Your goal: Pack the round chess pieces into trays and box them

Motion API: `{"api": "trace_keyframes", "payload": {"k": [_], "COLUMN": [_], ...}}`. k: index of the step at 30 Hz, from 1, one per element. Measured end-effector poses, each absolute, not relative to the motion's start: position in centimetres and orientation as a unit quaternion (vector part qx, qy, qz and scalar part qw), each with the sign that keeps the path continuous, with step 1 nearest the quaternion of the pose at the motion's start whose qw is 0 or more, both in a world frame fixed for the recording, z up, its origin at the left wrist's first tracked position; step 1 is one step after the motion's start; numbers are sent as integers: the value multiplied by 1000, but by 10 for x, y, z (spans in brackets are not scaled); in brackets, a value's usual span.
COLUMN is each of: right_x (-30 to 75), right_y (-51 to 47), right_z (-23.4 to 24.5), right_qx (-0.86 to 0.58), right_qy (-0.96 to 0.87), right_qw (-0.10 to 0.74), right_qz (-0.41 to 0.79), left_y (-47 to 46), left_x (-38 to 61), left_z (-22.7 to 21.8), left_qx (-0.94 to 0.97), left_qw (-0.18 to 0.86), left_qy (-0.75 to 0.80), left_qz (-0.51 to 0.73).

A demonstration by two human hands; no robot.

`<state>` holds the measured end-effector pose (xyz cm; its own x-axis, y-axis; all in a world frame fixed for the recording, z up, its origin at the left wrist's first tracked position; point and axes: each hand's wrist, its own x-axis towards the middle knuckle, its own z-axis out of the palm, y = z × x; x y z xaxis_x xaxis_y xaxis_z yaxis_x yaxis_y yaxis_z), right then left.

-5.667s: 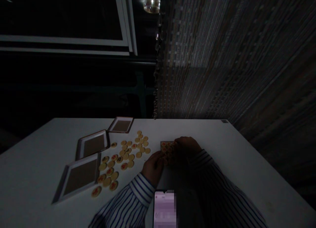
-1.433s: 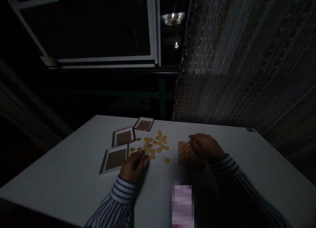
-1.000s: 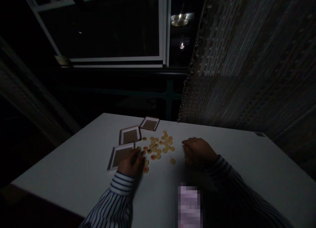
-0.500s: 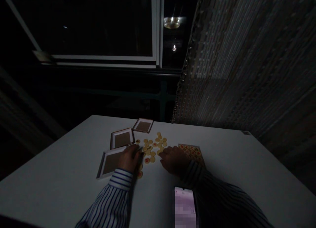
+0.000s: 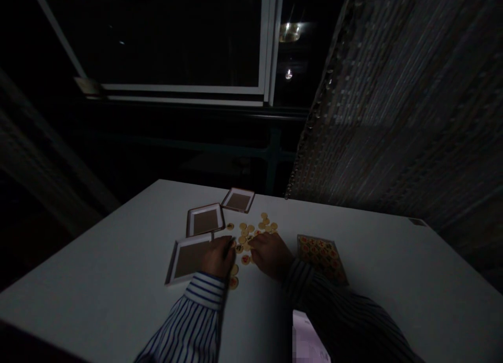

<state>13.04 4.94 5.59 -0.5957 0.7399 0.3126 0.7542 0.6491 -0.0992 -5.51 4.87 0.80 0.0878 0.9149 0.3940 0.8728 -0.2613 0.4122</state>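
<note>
Several round yellow discs [image 5: 256, 229] with red or dark marks lie scattered on a white table [image 5: 118, 289]. My left hand [image 5: 217, 256] rests at the near edge of the pile, beside an empty tray [image 5: 189, 259], fingers curled down onto the discs. My right hand [image 5: 271, 253] reaches left into the pile, fingertips bunched over a disc. What either hand grips is lost in the dark. To the right lies a tray filled with discs [image 5: 323, 254], touched by neither hand. Both sleeves are striped.
Two more empty trays [image 5: 205, 220] [image 5: 238, 200] lie behind the first. A lit phone [image 5: 308, 344] sits at the near table edge under my right forearm. A woven curtain [image 5: 393, 117] hangs at the right and a dark window [image 5: 165, 38] is behind the table.
My right hand has left the filled tray and moved left into the loose discs, beside my left hand. The camera has swung about slightly.
</note>
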Motion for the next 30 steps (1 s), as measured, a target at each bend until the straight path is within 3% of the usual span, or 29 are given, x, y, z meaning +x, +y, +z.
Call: {"api": "trace_keyframes", "payload": {"k": [13, 22, 30], "right_x": [135, 138, 138], "right_y": [55, 56, 56], "right_z": [38, 38, 38], "right_qx": [-420, -428, -435], "right_qy": [-873, -872, -870], "right_qw": [247, 238, 233], "right_qz": [13, 10, 16], "left_y": [52, 53, 53], "left_x": [-47, -48, -46], "left_z": [12, 11, 14], "left_qx": [750, 749, 733], "left_qw": [13, 11, -13], "left_qy": [610, 614, 604], "left_qz": [255, 248, 312]}}
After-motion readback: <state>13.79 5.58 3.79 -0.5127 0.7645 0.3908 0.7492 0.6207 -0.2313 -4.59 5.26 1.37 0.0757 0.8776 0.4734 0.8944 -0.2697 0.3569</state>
